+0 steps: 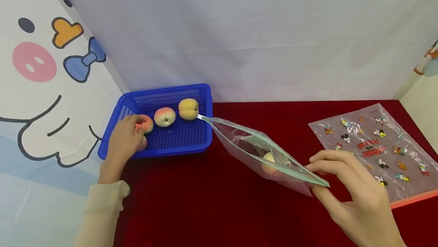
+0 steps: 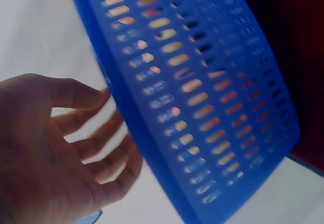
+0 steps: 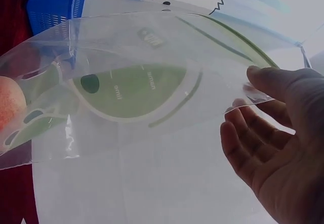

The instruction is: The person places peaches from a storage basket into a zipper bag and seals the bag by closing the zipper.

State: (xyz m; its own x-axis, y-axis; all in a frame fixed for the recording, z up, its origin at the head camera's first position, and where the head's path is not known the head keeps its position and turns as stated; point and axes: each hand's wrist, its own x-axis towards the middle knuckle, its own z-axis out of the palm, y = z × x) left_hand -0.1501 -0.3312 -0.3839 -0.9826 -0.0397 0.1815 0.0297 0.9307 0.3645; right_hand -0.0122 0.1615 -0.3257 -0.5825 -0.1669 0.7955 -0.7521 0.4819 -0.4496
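Note:
My left hand (image 1: pixel 124 136) reaches over the left side of a blue plastic basket (image 1: pixel 184 149) and grips a reddish peach (image 1: pixel 146 124) with curled fingers. Beneath that hand another peach (image 1: pixel 142 145) is partly hidden. A pale pink peach (image 1: pixel 165 117) and a yellow peach (image 1: pixel 188 109) lie farther right in the basket. My right hand (image 1: pixel 356 190) pinches one end of the mouth of a clear zip bag (image 1: pixel 236 144), which gapes a little. Inside the bag lies one peach (image 1: pixel 269 162). The right wrist view shows a green print (image 3: pixel 136 92) on the bag's side.
A second clear bag (image 1: pixel 359 140) with cartoon prints and a red-orange edge lies flat at the right. Dark red cloth (image 1: pixel 205 209) covers the table. A white wall sheet (image 1: pixel 256 41) hangs behind, and a cartoon-printed sheet (image 1: pixel 41 106) stands along the left.

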